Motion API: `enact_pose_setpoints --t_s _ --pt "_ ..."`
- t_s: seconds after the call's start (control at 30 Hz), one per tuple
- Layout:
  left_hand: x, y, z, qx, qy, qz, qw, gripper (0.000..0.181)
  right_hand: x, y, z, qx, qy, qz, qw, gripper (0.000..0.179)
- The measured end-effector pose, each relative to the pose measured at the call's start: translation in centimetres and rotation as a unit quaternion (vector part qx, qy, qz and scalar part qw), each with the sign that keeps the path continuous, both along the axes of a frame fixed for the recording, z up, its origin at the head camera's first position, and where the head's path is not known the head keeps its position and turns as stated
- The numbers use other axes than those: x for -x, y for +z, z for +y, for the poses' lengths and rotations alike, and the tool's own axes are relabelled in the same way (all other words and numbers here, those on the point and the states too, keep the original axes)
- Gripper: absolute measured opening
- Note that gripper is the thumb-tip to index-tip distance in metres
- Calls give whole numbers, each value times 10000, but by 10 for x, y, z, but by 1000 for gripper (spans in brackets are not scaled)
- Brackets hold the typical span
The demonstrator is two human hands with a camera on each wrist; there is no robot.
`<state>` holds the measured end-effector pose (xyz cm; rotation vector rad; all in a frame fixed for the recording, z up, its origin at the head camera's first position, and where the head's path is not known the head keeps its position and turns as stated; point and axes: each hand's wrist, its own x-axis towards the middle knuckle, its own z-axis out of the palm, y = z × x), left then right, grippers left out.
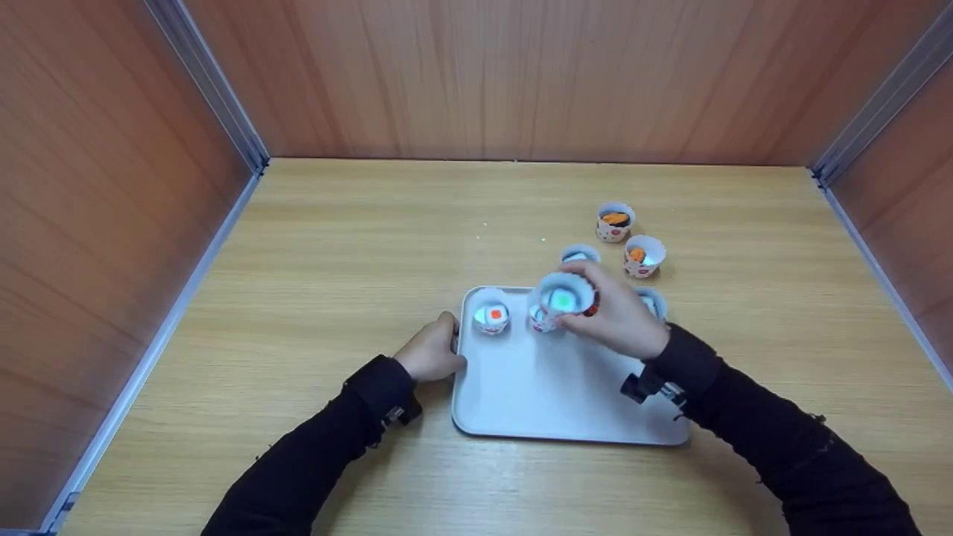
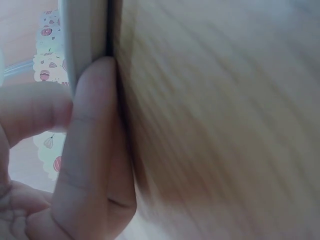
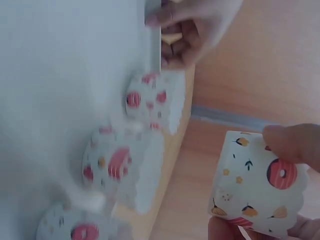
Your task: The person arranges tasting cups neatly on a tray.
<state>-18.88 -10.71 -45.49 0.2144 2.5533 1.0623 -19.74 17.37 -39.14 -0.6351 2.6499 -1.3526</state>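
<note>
My left hand [image 1: 430,350] grips the left rim of a pale rectangular tray [image 1: 536,391]; in the left wrist view a finger [image 2: 95,115] lies along the tray's edge. Above the tray's back part, my right hand [image 1: 618,313] holds a paper baking cup [image 1: 566,294] with something bright green inside. That cup's side, printed with doughnuts and leaves, shows in the right wrist view [image 3: 260,182]. On the tray, a similar cup [image 1: 492,318] with a red-orange square inside stands at the back left corner. Beside it, another cup [image 1: 540,320] is partly covered by the held one.
Behind the tray are two cups with orange contents, one farther back [image 1: 615,222] and one nearer [image 1: 644,256]. Another cup [image 1: 580,253] stands just behind my right hand, and a half-hidden one [image 1: 652,303] by my wrist. Wood panels [image 1: 514,82] enclose the table.
</note>
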Motion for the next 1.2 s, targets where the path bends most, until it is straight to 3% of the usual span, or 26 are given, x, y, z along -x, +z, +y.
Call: enact_pose_setpoints --t_s 0.33,0.63,0.77,0.97,1.2 --pt "2 -1 3 -18 76 -116 9999 34 -15 -25 -43 -542 989 -776 9906 57" --pt "0 0 3 -169 -47 -74 9998 33 -23 -43 -66 -871 1510 -903 9805 61" --pt "0 0 2 -206 -118 40 9997 33 -27 -48 -72 -1031 1626 -747 9784 58" --pt "1 0 1 -228 -109 -119 9996 33 -29 -50 -76 -1112 1650 -864 9762 58" --pt "0 -1 2 -252 -20 -184 9995 32 -25 -45 -67 -1004 1550 -1067 9770 78"
